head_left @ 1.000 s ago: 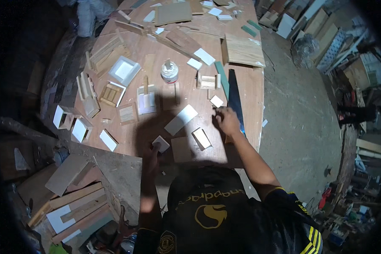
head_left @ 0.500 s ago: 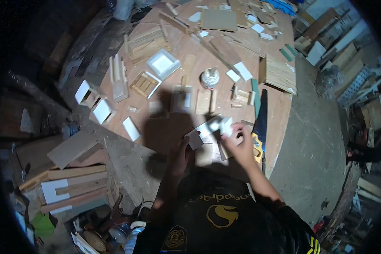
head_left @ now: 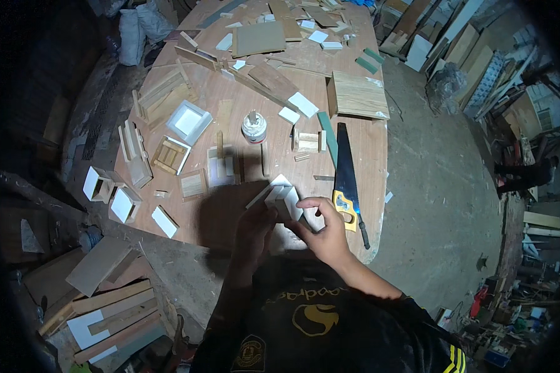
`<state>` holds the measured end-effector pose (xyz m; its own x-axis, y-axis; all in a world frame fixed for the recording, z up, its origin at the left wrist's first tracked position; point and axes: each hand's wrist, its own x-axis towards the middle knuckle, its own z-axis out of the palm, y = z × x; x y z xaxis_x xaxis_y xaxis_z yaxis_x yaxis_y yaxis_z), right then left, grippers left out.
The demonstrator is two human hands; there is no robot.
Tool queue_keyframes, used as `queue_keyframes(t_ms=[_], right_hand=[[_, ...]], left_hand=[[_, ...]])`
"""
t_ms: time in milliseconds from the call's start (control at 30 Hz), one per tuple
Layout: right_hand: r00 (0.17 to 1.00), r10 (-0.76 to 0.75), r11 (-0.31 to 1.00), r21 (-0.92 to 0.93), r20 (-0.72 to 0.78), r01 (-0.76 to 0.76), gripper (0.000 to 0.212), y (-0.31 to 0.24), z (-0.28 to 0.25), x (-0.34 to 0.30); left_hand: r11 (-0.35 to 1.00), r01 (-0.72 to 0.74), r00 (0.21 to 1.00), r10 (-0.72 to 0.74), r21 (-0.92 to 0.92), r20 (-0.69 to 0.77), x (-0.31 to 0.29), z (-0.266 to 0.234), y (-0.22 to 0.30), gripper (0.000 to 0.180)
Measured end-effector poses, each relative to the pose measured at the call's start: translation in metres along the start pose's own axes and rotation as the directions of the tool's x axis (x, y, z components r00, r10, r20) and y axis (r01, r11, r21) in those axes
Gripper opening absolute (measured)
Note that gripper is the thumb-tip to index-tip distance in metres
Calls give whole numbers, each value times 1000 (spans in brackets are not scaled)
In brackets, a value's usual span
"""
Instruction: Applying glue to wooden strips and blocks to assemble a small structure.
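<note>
Close in front of my body, both hands are on a small assembly of white-faced wooden boards (head_left: 285, 198) over the near edge of the table. My left hand (head_left: 255, 225) grips its lower left side, partly in shadow. My right hand (head_left: 328, 235) pinches the right side, with thumb below and index finger bent above. How the boards are joined cannot be made out. To the right of my right hand lies a handsaw (head_left: 346, 163) with a black blade and yellow handle. Beyond my hands stands an open tub of white glue (head_left: 254, 129), something upright in it.
The wooden table (head_left: 199, 231) carries a plywood box (head_left: 359, 96), a small wooden frame (head_left: 306, 142), a white-lined tray (head_left: 189, 120) and many offcuts. Boards are stacked on the floor (head_left: 115, 320) at lower left. A dark-clothed person (head_left: 529, 176) appears far right.
The white pieces, held apart before, are now together between my two hands. My right hand has come in beside my left. The whole view has shifted, with the table's things now further left.
</note>
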<state>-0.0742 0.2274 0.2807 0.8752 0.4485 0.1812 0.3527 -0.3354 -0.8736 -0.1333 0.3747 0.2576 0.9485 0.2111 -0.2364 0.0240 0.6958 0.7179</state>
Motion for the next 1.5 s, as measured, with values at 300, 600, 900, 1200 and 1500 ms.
queue_keyframes(t_ms=[300, 600, 900, 1200, 1500], right_hand=[[977, 144, 915, 354, 157, -192, 35, 16, -6, 1], [942, 218, 806, 498, 255, -321, 32, 10, -15, 3], [920, 265, 747, 542, 289, -385, 30, 10, -21, 3], [926, 249, 779, 508, 285, -366, 33, 14, -21, 3], [957, 177, 867, 425, 229, -262, 33, 22, -13, 7]], left_hand=[[976, -6, 998, 18, 219, -52, 0, 6, 5, 42], [986, -32, 996, 45, 166, -81, 3, 5, -10, 40], [983, -38, 998, 45, 181, -34, 4, 10, -11, 48], [977, -44, 999, 45, 209, 0, 5, 11, -7, 46], [980, -4, 1000, 7, 200, -13, 10, 3, -7, 47]])
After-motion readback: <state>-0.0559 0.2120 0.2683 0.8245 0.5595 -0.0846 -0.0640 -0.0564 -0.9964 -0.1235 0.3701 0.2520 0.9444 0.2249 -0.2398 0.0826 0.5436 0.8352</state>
